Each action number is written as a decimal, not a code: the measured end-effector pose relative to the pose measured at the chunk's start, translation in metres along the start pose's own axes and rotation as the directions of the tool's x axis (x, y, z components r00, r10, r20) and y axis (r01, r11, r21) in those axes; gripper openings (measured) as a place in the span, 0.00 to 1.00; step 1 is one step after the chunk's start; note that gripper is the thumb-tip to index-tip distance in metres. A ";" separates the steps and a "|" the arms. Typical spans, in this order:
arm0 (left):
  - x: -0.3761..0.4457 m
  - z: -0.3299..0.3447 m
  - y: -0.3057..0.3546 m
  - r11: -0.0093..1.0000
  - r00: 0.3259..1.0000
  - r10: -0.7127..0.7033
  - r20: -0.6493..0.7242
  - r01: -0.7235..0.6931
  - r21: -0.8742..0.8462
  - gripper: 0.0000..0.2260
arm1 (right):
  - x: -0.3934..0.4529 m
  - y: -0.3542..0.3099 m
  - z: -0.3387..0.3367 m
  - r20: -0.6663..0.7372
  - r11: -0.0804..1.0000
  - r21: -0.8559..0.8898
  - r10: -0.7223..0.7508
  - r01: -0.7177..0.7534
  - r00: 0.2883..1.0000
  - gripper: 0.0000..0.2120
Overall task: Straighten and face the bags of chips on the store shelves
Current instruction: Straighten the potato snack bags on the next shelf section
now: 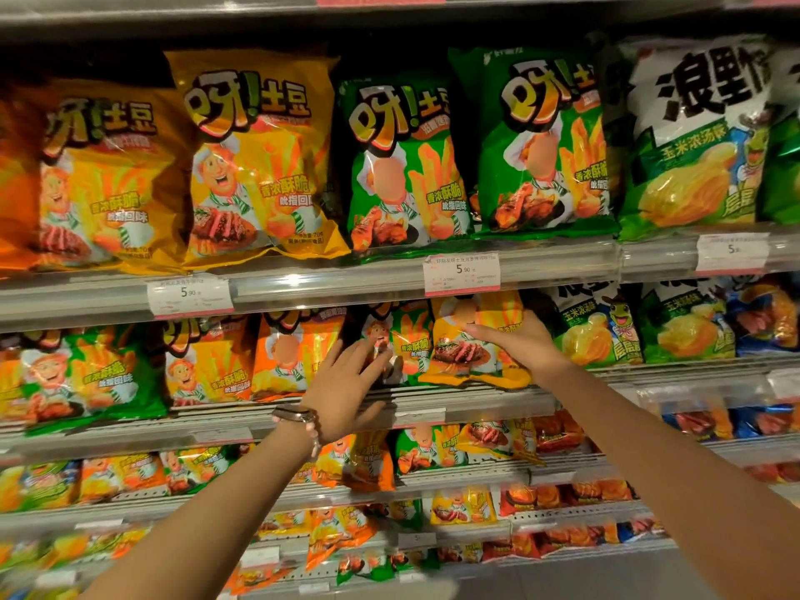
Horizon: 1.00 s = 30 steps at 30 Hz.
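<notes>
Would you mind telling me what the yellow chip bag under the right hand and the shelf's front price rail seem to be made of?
Yellow chip bag: likely thin glossy plastic film; it shows creases and bright glare. Price rail: seemingly clear hard plastic, with a paper price tag visible behind it.

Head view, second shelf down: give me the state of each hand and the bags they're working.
Left hand: fingers spread straight, touching the green bag.
Green bag: upright, front out, partly behind the left hand.
Right hand: fingers laid across the yellow bag's front, thumb not visible.
Yellow bag: facing out, tilted, bottom edge over the shelf lip.
</notes>
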<state>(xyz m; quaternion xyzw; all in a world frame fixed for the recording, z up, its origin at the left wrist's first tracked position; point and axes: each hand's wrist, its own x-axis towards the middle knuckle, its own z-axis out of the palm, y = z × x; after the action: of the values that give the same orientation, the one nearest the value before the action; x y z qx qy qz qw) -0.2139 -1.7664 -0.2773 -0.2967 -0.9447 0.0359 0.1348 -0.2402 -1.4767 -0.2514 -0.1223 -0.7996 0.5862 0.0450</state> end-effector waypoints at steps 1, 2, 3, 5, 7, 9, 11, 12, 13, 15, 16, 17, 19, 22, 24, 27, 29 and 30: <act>-0.006 -0.008 -0.001 1.000 0.995 0.004 -0.099 -0.003 0.002 0.33 | -0.005 0.000 0.003 0.010 1.000 0.015 -0.011 0.010 1.000 0.32; -0.012 -0.014 -0.002 1.000 0.980 -0.012 -0.196 0.014 0.007 0.31 | -0.009 0.001 0.007 0.025 0.999 0.030 -0.025 0.025 0.999 0.31; -0.017 -0.018 -0.005 0.998 0.960 -0.055 -0.274 0.057 0.000 0.29 | -0.014 0.001 0.011 0.041 0.998 0.047 -0.045 0.043 0.998 0.32; -0.025 -0.024 -0.011 0.982 0.918 -0.189 -0.349 0.184 -0.046 0.28 | -0.025 0.002 0.020 0.054 0.994 0.067 -0.092 0.088 0.994 0.33; -0.030 -0.028 -0.020 0.921 0.861 -0.390 -0.325 0.363 -0.143 0.30 | -0.035 0.003 0.029 0.048 0.991 0.077 -0.111 0.107 0.993 0.35; -0.031 -0.029 -0.029 0.793 0.771 -0.602 -0.207 0.549 -0.263 0.38 | -0.043 0.005 0.037 0.048 0.988 0.087 -0.132 0.127 0.990 0.37; -0.029 -0.028 -0.039 0.654 0.673 -0.736 -0.075 0.678 -0.337 0.47 | -0.049 0.006 0.044 0.059 0.986 0.090 -0.149 0.143 0.987 0.38; -0.028 -0.026 -0.043 0.613 0.649 -0.760 -0.031 0.701 -0.363 0.50 | -0.051 0.007 0.047 0.071 0.986 0.090 -0.149 0.142 0.986 0.37; -0.027 -0.024 -0.047 0.593 0.643 -0.766 -0.005 0.703 -0.393 0.51 | -0.053 0.007 0.050 0.080 0.987 0.088 -0.143 0.136 0.986 0.36; -0.026 -0.020 -0.051 0.572 0.648 -0.761 0.022 0.687 -0.448 0.49 | -0.056 0.009 0.055 0.077 0.990 0.083 -0.119 0.112 0.990 0.36; -0.025 -0.018 -0.053 0.567 0.652 -0.758 0.031 0.681 -0.463 0.47 | -0.057 0.010 0.056 0.072 0.991 0.083 -0.111 0.105 0.991 0.37; -0.025 -0.016 -0.054 0.563 0.656 -0.753 0.042 0.676 -0.476 0.45 | -0.058 0.010 0.057 0.069 0.991 0.083 -0.107 0.102 0.992 0.38; -0.022 -0.014 -0.055 0.546 0.660 -0.749 0.059 0.666 -0.509 0.42 | -0.060 0.012 0.058 0.062 0.992 0.078 -0.106 0.101 0.993 0.38; -0.020 -0.014 -0.055 0.517 0.640 -0.768 0.040 0.655 -0.551 0.38 | -0.063 0.015 0.058 0.046 0.994 0.070 -0.093 0.089 0.995 0.36; -0.020 -0.016 -0.054 0.507 0.626 -0.780 0.004 0.635 -0.583 0.37 | -0.065 0.016 0.057 0.027 0.995 0.060 -0.084 0.083 0.996 0.36; -0.021 -0.021 -0.052 0.477 0.619 -0.785 -0.017 0.587 -0.654 0.36 | -0.067 0.017 0.057 0.010 0.994 0.068 -0.088 0.087 0.996 0.38; -0.021 -0.024 -0.050 0.443 0.620 -0.785 -0.016 0.541 -0.715 0.37 | -0.067 0.018 0.057 -0.001 0.994 0.060 -0.087 0.087 0.996 0.38; -0.021 -0.025 -0.048 0.431 0.624 -0.781 -0.014 0.522 -0.736 0.37 | -0.067 0.018 0.056 -0.004 0.995 0.052 -0.087 0.087 0.996 0.38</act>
<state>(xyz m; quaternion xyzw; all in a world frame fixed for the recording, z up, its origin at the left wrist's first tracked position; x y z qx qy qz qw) -0.2168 -1.8183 -0.2513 0.0725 -0.8864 -0.4163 0.1892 -0.1848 -1.5404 -0.2815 -0.0868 -0.7885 0.6044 0.0744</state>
